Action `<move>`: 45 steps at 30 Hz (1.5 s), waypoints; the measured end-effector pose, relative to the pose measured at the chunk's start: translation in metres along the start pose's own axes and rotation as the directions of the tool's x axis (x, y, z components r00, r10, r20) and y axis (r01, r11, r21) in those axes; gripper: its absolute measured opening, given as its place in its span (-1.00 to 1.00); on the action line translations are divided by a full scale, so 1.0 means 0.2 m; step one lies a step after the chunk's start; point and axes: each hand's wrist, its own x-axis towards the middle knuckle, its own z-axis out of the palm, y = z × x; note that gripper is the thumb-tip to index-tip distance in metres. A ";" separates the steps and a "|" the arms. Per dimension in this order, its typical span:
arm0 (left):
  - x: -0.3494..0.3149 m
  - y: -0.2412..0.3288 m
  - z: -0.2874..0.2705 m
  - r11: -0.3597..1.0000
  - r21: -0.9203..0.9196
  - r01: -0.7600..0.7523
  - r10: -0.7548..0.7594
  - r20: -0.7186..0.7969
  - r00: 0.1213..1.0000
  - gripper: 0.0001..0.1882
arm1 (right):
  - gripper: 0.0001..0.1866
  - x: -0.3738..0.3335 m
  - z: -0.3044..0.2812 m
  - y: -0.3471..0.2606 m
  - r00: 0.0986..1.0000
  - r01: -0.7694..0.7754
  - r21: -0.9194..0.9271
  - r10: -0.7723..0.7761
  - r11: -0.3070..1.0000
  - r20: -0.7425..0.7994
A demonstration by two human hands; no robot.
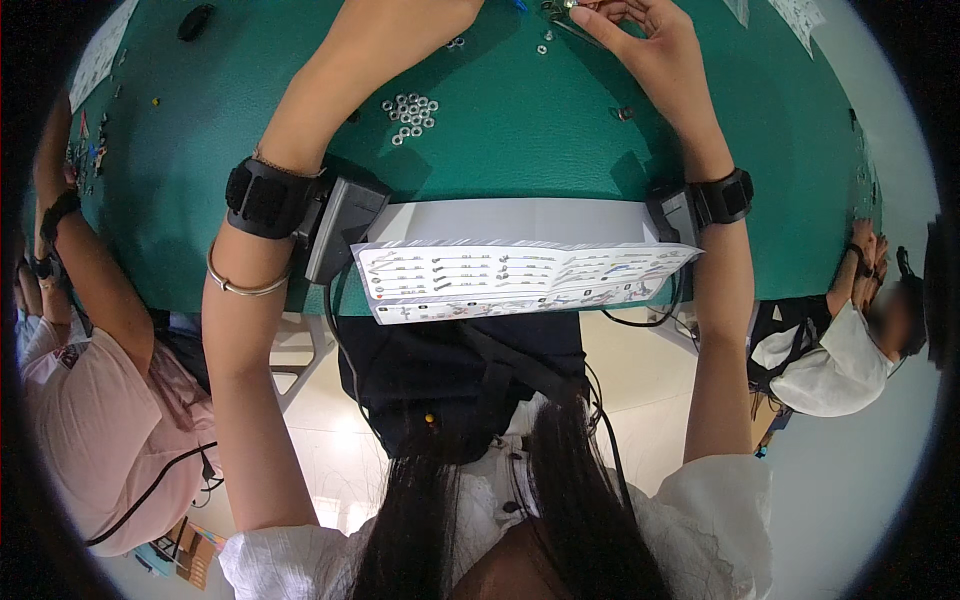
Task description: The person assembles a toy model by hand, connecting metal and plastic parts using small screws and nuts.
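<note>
My left hand [440,14] reaches over the green table at the top edge of the head view, which cuts off its fingers. To its right, my right hand [648,38] has thumb and fingers bent together at a small shiny metal piece [572,5], too small and cut off to name. Long thin metal parts [578,32] lie beside those fingertips. Nearer to me than my left hand is a cluster of silver hex nuts [413,112]. A couple of loose nuts [543,49] lie between my hands, and a small dark metal part [623,113] sits below my right wrist.
A printed parts sheet [530,275] stands folded along the front edge of the green table [520,170]. Black devices with cables are strapped to my forearms. People work at the left and right, with small parts before them. A black object [196,22] lies far left.
</note>
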 end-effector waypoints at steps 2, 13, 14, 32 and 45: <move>0.00 0.00 0.00 0.999 -0.039 0.019 -0.018 0.007 1.000 -0.89 | -0.91 0.00 0.00 0.00 0.999 -0.032 -0.007 0.032 0.999 -0.010; 0.01 0.02 0.00 0.999 -0.027 0.032 -0.032 0.009 0.999 -0.89 | -0.82 0.00 0.00 0.02 0.998 -0.022 0.057 0.025 0.998 -0.060; 0.01 0.02 0.00 0.999 -0.011 0.041 -0.041 0.011 0.999 -0.88 | -0.82 0.00 0.00 0.02 0.998 -0.021 0.059 0.025 0.998 -0.059; 0.00 0.01 0.00 0.997 -0.056 0.050 -0.048 0.040 0.998 -0.89 | -0.82 -0.01 -0.02 0.02 0.998 -0.055 0.218 0.054 0.974 0.011; 0.01 0.02 0.00 0.996 -0.034 0.082 -0.079 0.082 0.993 -0.91 | -0.94 -0.01 -0.01 0.03 0.998 -0.066 0.299 0.056 0.952 0.039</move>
